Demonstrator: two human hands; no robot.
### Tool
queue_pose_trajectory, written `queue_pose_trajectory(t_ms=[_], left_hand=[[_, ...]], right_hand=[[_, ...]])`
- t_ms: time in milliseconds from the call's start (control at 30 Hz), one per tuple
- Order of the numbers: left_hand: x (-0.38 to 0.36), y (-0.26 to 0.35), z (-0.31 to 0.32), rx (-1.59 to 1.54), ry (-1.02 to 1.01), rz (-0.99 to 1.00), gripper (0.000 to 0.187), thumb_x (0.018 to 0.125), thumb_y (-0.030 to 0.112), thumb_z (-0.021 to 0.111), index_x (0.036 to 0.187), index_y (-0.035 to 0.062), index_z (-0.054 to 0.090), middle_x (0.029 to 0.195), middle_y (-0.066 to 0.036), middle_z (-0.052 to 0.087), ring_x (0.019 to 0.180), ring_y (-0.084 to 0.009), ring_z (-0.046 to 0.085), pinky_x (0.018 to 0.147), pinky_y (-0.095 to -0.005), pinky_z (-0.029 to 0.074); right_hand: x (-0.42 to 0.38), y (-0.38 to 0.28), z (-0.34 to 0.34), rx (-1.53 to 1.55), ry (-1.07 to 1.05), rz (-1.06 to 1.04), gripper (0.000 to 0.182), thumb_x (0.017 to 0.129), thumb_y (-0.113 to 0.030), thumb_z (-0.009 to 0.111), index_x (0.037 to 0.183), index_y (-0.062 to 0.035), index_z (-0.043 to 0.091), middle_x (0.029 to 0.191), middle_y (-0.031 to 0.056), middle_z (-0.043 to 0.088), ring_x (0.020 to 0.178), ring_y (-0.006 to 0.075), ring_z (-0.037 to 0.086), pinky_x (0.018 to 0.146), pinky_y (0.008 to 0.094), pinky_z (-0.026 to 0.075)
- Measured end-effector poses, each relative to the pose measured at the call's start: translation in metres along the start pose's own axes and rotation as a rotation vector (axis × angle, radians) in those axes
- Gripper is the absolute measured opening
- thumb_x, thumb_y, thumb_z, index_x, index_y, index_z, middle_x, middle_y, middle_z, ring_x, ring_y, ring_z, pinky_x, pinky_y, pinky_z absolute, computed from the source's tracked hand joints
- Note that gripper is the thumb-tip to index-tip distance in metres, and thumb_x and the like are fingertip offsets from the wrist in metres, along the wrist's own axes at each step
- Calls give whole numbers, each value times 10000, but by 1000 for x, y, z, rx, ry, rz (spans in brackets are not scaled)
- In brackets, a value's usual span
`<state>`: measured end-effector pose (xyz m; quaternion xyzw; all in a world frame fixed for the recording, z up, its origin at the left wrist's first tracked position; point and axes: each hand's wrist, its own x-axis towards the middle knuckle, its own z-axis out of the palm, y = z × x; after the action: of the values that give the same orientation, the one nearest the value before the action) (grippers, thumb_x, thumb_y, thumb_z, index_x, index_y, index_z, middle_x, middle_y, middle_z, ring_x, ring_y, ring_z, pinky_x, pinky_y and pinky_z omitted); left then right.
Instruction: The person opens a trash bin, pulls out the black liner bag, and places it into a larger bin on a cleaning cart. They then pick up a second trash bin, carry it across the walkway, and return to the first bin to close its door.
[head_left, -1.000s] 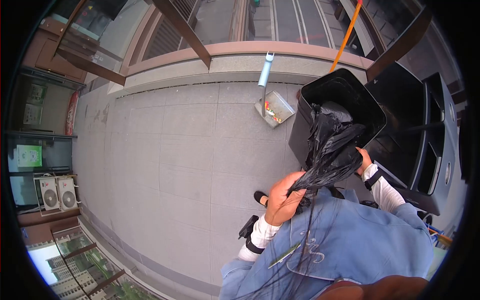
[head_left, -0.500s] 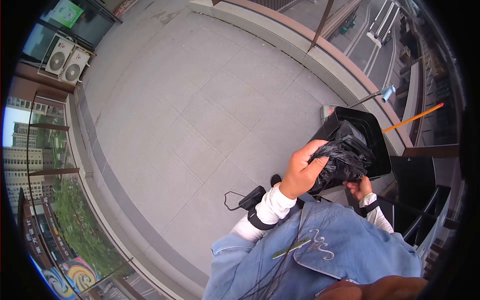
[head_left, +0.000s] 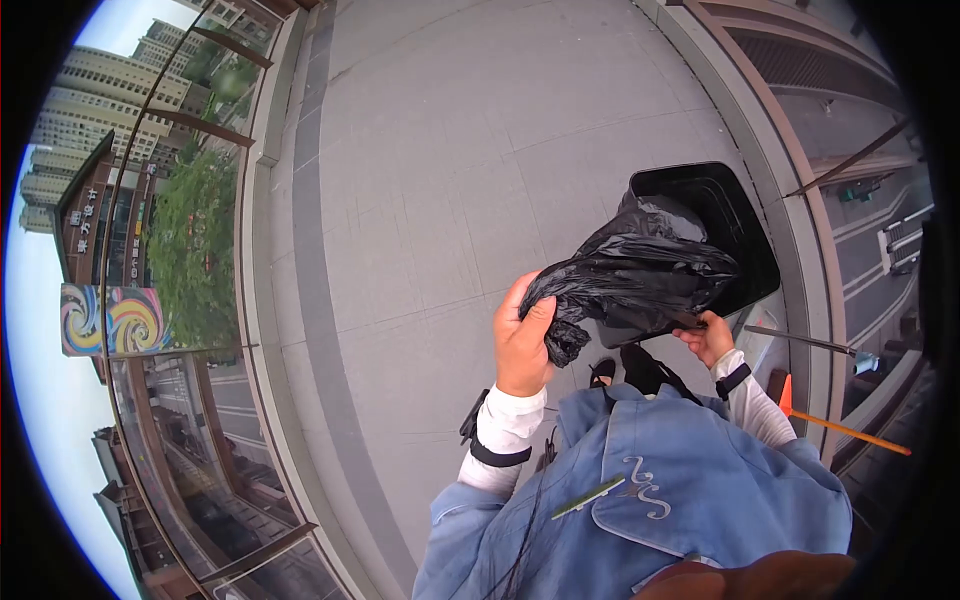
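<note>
My left hand (head_left: 524, 345) is closed around the gathered end of a black plastic bag (head_left: 640, 265). The bag stretches from this hand to a black trash bin (head_left: 755, 215), and its other end lies inside the bin. The bin is tilted, its mouth facing up toward me. At the near edge of the bin, my right hand (head_left: 708, 340) has its fingers curled on the rim. The bag's contents cannot be seen.
Grey paving (head_left: 420, 200) spreads out ahead and to the left. A low ledge with glass panels runs along the right, past a grey pole with a light-blue end (head_left: 865, 362) and an orange stick (head_left: 850, 432). More glass railing (head_left: 200, 400) stands at the left.
My left hand has drawn the bag leftward, stretching it partly out of the bin. My right hand stays at the bin's near edge. The view has turned.
</note>
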<state>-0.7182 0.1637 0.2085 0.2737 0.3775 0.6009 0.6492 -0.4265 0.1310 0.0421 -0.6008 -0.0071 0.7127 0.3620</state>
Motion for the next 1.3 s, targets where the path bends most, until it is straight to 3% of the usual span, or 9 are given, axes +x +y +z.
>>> queue_pose_trajectory(t_ms=[67, 233, 433, 733, 867, 1067, 1200, 1267, 1300], left_hand=[[-5, 9, -17, 27, 141, 92, 222, 796, 90, 471, 982, -30, 456, 828, -83, 554, 647, -125, 541, 545, -230, 451], [-19, 15, -51, -12, 365, 198, 218, 803, 84, 466, 990, -26, 458, 808, -76, 554, 618, -113, 527, 545, -225, 448], [-71, 44, -119, -304, 585, 310, 203, 791, 71, 459, 975, -15, 466, 802, -59, 556, 627, -99, 528, 553, -213, 444], [-97, 25, -110, -498, 747, 465, 198, 793, 91, 460, 972, 5, 471, 800, -38, 550, 645, -71, 519, 551, -190, 440], [-140, 44, -167, -520, 849, 568, 201, 800, 82, 451, 987, 10, 465, 817, -32, 545, 671, -66, 514, 558, -189, 439], [-225, 74, -228, -561, 998, 846, 221, 797, 79, 460, 1006, 8, 460, 827, -26, 545, 662, -69, 513, 590, -195, 434], [-287, 81, -268, -572, 1147, 971, 227, 795, 80, 459, 1010, 5, 460, 829, -25, 546, 683, -61, 511, 600, -186, 427], [-318, 81, -295, -583, 1234, 1017, 224, 793, 85, 462, 1004, 9, 464, 824, -22, 545, 675, -58, 504, 596, -184, 424], [-335, 80, -312, -583, 1246, 1038, 226, 792, 88, 464, 1004, 11, 465, 820, -21, 544, 670, -58, 500, 595, -186, 423]], right_hand=[[20, -19, 24, -90, -48, 36, 303, 772, -181, 323, 911, 49, 464, 758, 231, 566, 506, 182, 548, 348, 208, 356], [69, -51, 98, -408, -87, -11, 292, 769, -167, 337, 886, 73, 454, 701, 238, 566, 455, 182, 539, 325, 209, 345], [87, -35, 215, -810, -123, -51, 311, 744, -157, 350, 902, 101, 423, 655, 272, 550, 390, 209, 525, 274, 228, 319], [126, -96, 293, -1290, -210, -46, 314, 695, -188, 347, 874, 52, 441, 610, 245, 553, 367, 214, 519, 260, 225, 318], [142, -27, 395, -1498, -308, 65, 337, 701, -241, 355, 807, 55, 475, 567, 226, 548, 356, 203, 505, 261, 225, 316], [126, 128, 527, -1701, -480, 39, 307, 704, -239, 360, 774, 33, 483, 573, 204, 555, 364, 193, 503, 257, 223, 308], [92, 250, 587, -1869, -556, 23, 299, 708, -235, 358, 784, 23, 487, 588, 203, 560, 361, 190, 501, 258, 221, 312], [70, 315, 619, -1946, -691, 131, 256, 704, -199, 367, 770, 10, 500, 575, 146, 562, 405, 207, 538, 275, 219, 313], [51, 351, 628, -1957, -731, 17, 245, 703, -184, 367, 772, 12, 498, 580, 146, 563, 403, 204, 539, 270, 215, 308]])
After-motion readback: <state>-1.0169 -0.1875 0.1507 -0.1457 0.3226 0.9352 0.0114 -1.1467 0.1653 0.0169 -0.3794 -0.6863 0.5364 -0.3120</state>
